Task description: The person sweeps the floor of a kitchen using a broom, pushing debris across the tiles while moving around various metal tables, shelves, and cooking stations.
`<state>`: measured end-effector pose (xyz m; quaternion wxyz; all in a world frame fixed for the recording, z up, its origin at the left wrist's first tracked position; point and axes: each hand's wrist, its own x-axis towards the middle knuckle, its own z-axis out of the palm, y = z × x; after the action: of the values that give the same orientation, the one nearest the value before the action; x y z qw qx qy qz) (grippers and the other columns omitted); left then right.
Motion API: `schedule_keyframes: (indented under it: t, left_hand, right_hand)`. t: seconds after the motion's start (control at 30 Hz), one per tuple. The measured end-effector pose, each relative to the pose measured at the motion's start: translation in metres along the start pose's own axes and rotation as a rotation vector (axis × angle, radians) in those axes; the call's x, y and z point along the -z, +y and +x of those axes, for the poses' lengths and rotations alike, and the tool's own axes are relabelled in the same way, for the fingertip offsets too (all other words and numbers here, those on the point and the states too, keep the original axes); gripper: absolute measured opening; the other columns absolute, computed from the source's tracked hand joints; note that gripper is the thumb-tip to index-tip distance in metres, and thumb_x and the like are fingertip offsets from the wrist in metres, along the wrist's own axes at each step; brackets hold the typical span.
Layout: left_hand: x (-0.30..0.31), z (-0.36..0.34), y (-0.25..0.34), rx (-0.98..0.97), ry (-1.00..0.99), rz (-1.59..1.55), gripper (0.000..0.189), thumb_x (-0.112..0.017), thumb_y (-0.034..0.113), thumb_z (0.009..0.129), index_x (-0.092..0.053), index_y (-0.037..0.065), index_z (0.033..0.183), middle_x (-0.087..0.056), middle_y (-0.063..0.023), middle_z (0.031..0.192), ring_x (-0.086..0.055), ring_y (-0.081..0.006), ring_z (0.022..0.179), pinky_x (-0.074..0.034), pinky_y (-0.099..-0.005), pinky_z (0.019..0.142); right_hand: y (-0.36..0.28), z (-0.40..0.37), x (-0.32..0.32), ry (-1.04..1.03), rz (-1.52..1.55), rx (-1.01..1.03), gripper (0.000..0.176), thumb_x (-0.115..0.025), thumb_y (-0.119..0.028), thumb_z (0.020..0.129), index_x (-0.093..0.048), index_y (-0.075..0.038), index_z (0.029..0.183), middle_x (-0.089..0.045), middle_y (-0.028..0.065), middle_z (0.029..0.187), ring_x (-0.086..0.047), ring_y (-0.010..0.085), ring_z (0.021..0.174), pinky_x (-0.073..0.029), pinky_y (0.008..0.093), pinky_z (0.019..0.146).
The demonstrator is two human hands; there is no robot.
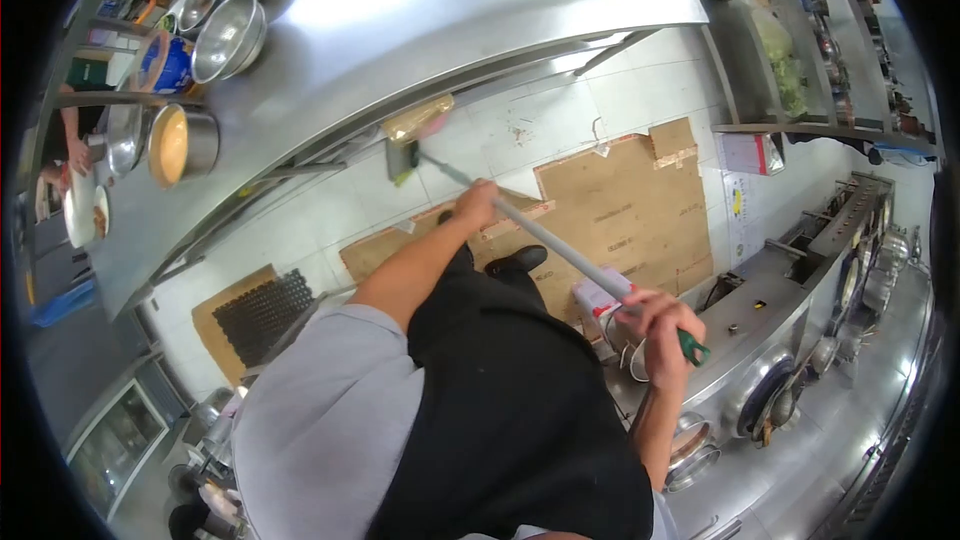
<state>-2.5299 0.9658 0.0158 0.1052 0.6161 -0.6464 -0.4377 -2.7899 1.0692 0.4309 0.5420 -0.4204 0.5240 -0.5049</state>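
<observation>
From my end of the feed it's a pretty cramped commercial kitchen. A long stainless steel table [480, 15] stretches across the top of my view, with overhead light blowing out white patches on its surface. The floor [640, 80] is pale tile, partly covered by flattened brown cardboard [630, 230]. Over on the left I've got a perforated black mat [262, 315] sitting on another cardboard scrap. Metal shelving [820, 130] fills the upper right, a steel cooking range [765, 290] runs below it, and there's a glass-fronted cabinet [120, 437] at lower left. My fisheye bends everything.
</observation>
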Motion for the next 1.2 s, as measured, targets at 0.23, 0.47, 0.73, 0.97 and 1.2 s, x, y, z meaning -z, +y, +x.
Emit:
schedule_keyframes:
  t: [0.23, 0.47, 0.73, 0.97, 1.2]
  left_hand:
    - [-0.066, 0.065, 0.096, -0.364, -0.065, -0.107, 0.017, -0.077, 0.023, 0.088, -0.071, 0.011, 0.100, -0.067, -0.0137, 0.113, -0.069, -0.0391, 0.107, -0.058, -0.0519, 0.087]
    - [0.008, -0.027, 0.171, -0.186, -0.137, -0.029, 0.016, -0.071, 0.017, 0.089, -0.071, 0.013, 0.104, -0.067, -0.0130, 0.118, -0.068, -0.0381, 0.110, -0.056, -0.0518, 0.090]
    - [0.050, -0.081, 0.090, 0.141, -0.336, 0.059, 0.023, -0.073, 0.025, 0.087, -0.078, 0.010, 0.104, -0.075, -0.0189, 0.117, -0.071, -0.0400, 0.111, -0.057, -0.0530, 0.092]
    - [0.070, 0.023, 0.082, -0.214, -0.274, 0.154, 0.034, -0.078, 0.036, 0.089, -0.076, 0.007, 0.107, -0.075, -0.0207, 0.110, -0.070, -0.0420, 0.109, -0.056, -0.0510, 0.092]
    - [0.102, 0.058, 0.089, -0.192, -0.352, 0.196, 0.038, -0.079, 0.039, 0.091, -0.074, 0.007, 0.112, -0.074, -0.0202, 0.115, -0.068, -0.0419, 0.112, -0.052, -0.0498, 0.097]
  right_hand:
    - [-0.045, -0.040, -0.012, 0.196, -0.237, 0.161, 0.038, -0.062, -0.025, 0.109, -0.054, -0.002, 0.079, -0.061, 0.0156, 0.085, -0.066, 0.0394, 0.108, -0.069, 0.0513, 0.075]
    - [-0.109, -0.061, 0.081, 0.168, -0.076, 0.224, 0.050, -0.054, -0.042, 0.112, -0.045, -0.005, 0.079, -0.051, 0.0134, 0.074, -0.063, 0.0399, 0.094, -0.070, 0.0541, 0.067]
    - [-0.066, 0.023, 0.061, -0.062, 0.147, 0.105, 0.051, -0.051, -0.041, 0.114, -0.046, -0.004, 0.079, -0.052, 0.0140, 0.072, -0.062, 0.0364, 0.086, -0.069, 0.0489, 0.061]
    - [-0.099, 0.056, 0.019, -0.167, 0.037, 0.264, 0.051, -0.051, -0.039, 0.114, -0.048, -0.002, 0.079, -0.053, 0.0149, 0.078, -0.064, 0.0341, 0.088, -0.069, 0.0471, 0.063]
    - [-0.092, 0.072, 0.014, -0.100, 0.124, 0.282, 0.048, -0.050, -0.035, 0.115, -0.046, -0.002, 0.080, -0.053, 0.0147, 0.082, -0.066, 0.0329, 0.091, -0.070, 0.0491, 0.067]
